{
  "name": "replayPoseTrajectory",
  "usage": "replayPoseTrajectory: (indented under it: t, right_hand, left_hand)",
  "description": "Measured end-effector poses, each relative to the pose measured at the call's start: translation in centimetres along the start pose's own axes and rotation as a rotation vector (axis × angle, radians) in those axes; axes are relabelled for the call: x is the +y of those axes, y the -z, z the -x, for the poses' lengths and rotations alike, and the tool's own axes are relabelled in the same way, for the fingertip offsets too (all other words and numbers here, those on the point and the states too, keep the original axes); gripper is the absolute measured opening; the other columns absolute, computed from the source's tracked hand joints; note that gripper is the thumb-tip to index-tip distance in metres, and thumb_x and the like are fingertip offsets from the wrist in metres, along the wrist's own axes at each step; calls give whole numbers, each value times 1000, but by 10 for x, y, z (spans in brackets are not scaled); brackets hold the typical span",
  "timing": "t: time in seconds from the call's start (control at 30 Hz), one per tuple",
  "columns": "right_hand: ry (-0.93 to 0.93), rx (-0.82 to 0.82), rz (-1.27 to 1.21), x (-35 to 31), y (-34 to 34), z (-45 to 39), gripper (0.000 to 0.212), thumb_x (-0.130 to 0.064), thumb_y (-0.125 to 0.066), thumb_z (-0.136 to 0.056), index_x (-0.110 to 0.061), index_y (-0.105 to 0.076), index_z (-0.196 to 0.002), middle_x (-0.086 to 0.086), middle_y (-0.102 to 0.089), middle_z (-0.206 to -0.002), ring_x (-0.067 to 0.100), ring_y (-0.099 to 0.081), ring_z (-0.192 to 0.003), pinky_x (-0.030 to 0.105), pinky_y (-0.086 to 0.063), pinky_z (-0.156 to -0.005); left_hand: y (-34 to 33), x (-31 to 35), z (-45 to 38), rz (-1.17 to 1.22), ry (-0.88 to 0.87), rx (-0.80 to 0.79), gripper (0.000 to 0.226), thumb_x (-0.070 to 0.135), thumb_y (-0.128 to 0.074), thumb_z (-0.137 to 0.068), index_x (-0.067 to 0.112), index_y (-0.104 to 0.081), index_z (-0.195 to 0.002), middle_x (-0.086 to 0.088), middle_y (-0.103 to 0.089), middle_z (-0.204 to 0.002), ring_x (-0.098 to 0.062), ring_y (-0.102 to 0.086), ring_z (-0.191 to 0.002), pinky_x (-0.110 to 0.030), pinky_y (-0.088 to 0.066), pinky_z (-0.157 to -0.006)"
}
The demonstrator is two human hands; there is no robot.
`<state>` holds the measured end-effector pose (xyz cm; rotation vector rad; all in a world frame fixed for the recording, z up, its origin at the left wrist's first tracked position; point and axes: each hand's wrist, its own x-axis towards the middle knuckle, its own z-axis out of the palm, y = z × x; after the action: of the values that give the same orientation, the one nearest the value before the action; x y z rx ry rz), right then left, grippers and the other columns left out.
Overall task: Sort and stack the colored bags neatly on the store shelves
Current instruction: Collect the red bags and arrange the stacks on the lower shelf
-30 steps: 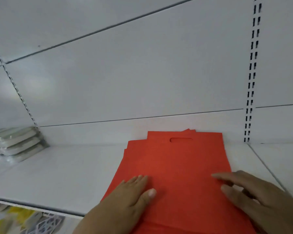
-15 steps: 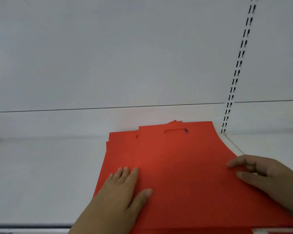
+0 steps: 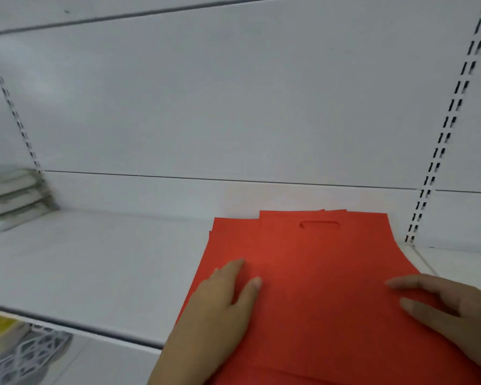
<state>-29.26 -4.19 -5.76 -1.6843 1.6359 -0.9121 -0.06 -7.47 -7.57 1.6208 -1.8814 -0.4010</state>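
No grip is closed: the left hand is laid flat, fingers straight, on the stack of red bags, and the right hand is rested with relaxed fingers on its right side. The stack is lying on the white shelf, against the back panel. The squaring step seems in hand; next, the offset left edges should probably be pushed into line.

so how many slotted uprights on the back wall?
2: one upright far left above the wrapped packs, one upright right, behind the red bags. Others may be out of frame.
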Motion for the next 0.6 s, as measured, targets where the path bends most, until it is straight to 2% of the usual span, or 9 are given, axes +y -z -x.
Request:
replayPoseTrajectory:
  t: [0.03,0.1,0.13,0.23,0.33,0.43,0.53,0.6]
  right_hand:
    - [52,43,21,0,-2,0,28,-52,-77,-64,-56,-67,-90,-26,-69,-93,-6,-65,-80,6,-49,-66]
    - [150,105,106,10,-6,-4,50,-13,-74,-76,-59,-64,-91,-34,-65,-94,-11,-62,-85,5,-46,-73]
    - [163,117,161,11,-9,-4,58,-5,-74,-75,-59,-63,-93,-35,-65,-94,-11,-62,-84,8,-47,-74]
    - [199,211,188,15,-11,-5,63,2,-75,-71,-56,-63,-95,-32,-66,-92,-9,-64,-81,14,-49,-74]
    - [144,242,77,18,-5,-8,63,3,-72,-74,-54,-65,-99,-27,-68,-95,-6,-65,-81,17,-51,-72]
    - [136,275,4,29,1,-11,58,-1,-71,-77,-50,-65,-106,-23,-69,-101,-2,-67,-84,27,-53,-77]
    - [125,306,-31,32,3,-13,61,1,-72,-76,-51,-64,-105,-23,-69,-98,-2,-67,-83,24,-52,-77]
    - [148,271,-57,31,2,-12,64,3,-74,-73,-54,-63,-102,-24,-69,-94,-4,-65,-82,16,-51,-73]
  left_hand:
    - [0,1,-1,81,17,34,46,51,-44,-92,38,-42,-136,21,-43,-140,2,-38,-129,-13,-28,-101]
    - [2,4,-4,350,78,48,34,45,-52,-90,39,-56,-123,26,-53,-128,12,-47,-115,-7,-33,-91]
    - [3,5,-5,507,119,58,27,40,-54,-90,37,-62,-116,26,-59,-121,14,-51,-109,-5,-35,-86]
    - [9,6,-2,917,208,109,21,26,-56,-92,30,-72,-104,18,-69,-109,8,-59,-104,-12,-42,-84]
    - [17,8,2,1104,259,153,24,16,-54,-90,22,-73,-103,11,-71,-107,2,-63,-103,-19,-41,-85]
    - [24,8,3,1237,272,22,37,22,-58,-75,17,-70,-110,4,-71,-110,-11,-64,-108,-27,-43,-91]
    - [27,-1,-3,1359,332,-83,45,15,-70,-66,16,-70,-112,-4,-66,-120,-25,-59,-117,-43,-47,-87]
    - [26,-4,-8,1454,369,-80,62,14,-83,-51,13,-70,-112,-13,-64,-123,-29,-60,-115,-48,-53,-81]
